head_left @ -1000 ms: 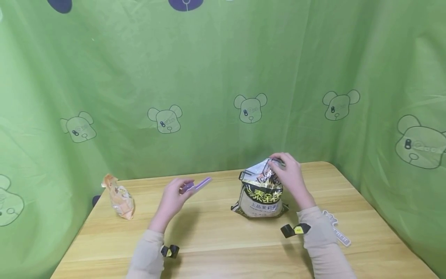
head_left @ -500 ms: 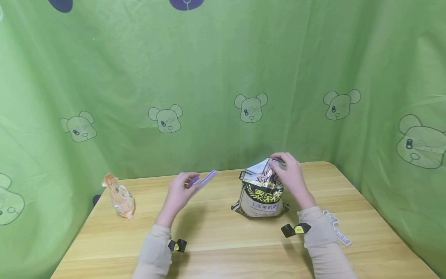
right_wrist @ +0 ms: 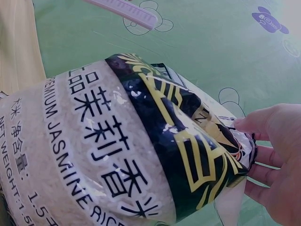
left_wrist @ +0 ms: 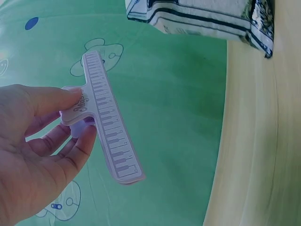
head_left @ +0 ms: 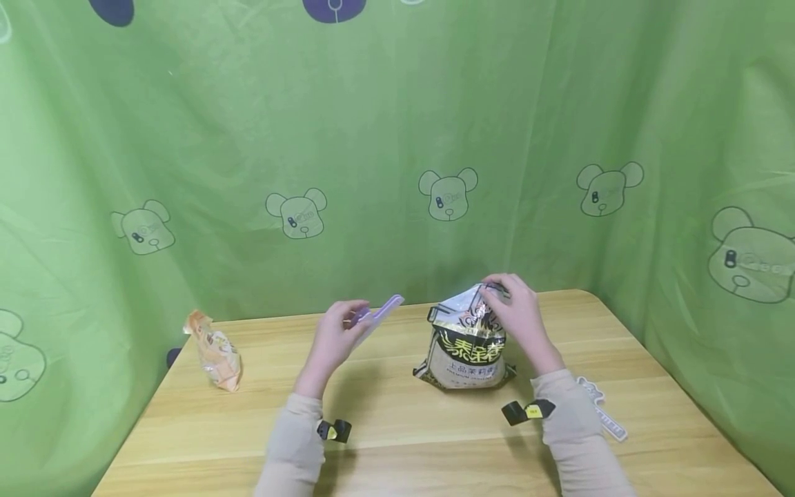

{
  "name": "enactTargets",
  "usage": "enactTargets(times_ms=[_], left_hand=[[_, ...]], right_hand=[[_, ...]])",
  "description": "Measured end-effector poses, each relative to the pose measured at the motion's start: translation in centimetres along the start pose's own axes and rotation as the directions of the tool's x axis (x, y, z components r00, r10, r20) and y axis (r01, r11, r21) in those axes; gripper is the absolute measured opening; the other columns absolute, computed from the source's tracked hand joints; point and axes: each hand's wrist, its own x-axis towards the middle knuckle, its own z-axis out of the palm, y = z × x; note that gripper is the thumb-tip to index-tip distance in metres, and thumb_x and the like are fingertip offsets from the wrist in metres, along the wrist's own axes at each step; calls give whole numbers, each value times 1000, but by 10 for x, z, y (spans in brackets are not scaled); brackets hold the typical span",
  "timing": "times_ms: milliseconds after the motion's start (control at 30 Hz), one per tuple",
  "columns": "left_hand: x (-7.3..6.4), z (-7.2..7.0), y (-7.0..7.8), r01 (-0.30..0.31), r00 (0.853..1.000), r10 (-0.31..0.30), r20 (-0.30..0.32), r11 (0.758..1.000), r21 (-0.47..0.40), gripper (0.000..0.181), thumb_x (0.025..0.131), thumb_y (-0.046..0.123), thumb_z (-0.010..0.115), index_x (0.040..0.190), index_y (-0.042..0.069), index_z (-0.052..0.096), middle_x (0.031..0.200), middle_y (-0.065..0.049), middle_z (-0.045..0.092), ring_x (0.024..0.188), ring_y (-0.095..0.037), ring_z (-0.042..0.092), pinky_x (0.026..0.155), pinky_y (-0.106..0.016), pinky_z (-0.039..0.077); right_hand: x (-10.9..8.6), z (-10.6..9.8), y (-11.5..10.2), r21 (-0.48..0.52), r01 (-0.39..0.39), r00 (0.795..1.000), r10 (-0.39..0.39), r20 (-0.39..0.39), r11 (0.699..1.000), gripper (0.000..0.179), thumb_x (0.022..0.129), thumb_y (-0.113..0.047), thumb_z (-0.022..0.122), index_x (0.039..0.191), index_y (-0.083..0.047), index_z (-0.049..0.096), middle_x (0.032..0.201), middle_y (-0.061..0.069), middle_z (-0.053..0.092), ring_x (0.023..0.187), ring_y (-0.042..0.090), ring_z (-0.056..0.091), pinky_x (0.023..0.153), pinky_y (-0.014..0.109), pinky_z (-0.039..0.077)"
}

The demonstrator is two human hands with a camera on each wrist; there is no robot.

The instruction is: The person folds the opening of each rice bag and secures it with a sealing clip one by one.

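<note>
Head view: I note left hand (head_left: 333,333) pinching purple clip (left_wrist: 106,107), right hand (head_left: 519,312) gripping rice bag (head_left: 467,367) by its top, upright on table (head_left: 410,428); slack right grip could let that top sag.

And here's the left hand (head_left: 338,331), up in the air to the left of the rice bag (head_left: 468,355) and well apart from it, thumb reaching out long, fingers bent opposite in a pinch! The sleeved left forearm (head_left: 290,442) slants up and in toward the bag. Over on the bag's right, the right forearm (head_left: 579,431) leans in from the near side, and the right hand (head_left: 520,314) grips the bag's top, thumb on its front, fingers tucked behind!
</note>
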Motion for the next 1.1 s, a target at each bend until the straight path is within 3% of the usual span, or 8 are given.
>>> enactTargets(times_ms=[500, 700, 1100], left_hand=[[6, 17, 10, 24, 999, -20, 42, 995, -99, 31, 79, 13, 66, 110, 9, 61, 103, -9, 59, 92, -21, 62, 79, -23, 53], [8, 23, 13, 39, 997, -32, 74, 994, -104, 31, 82, 14, 63, 112, 10, 60, 106, -9, 59, 94, -21, 61, 80, -25, 53], [12, 35, 14, 40, 997, -30, 77, 991, -128, 33, 83, 17, 62, 114, 10, 59, 105, -8, 59, 95, -20, 61, 82, -25, 52]], right_hand=[[0, 1, 1, -1, -6, 1000, 6, 4, 1000, 25, 83, -25, 63, 104, -12, 60, 104, 9, 59, 97, 25, 54, 89, 50, 45], [0, 1, 2, 1, -9, 1000, 9, 11, 1000, 26, 83, -26, 62, 105, -11, 60, 104, 10, 59, 98, 26, 54, 89, 50, 44], [-1, 0, 0, 5, 15, 1000, -15, -4, 1000, 26, 83, -24, 63, 104, -10, 61, 104, 11, 59, 97, 28, 54, 88, 51, 44]])
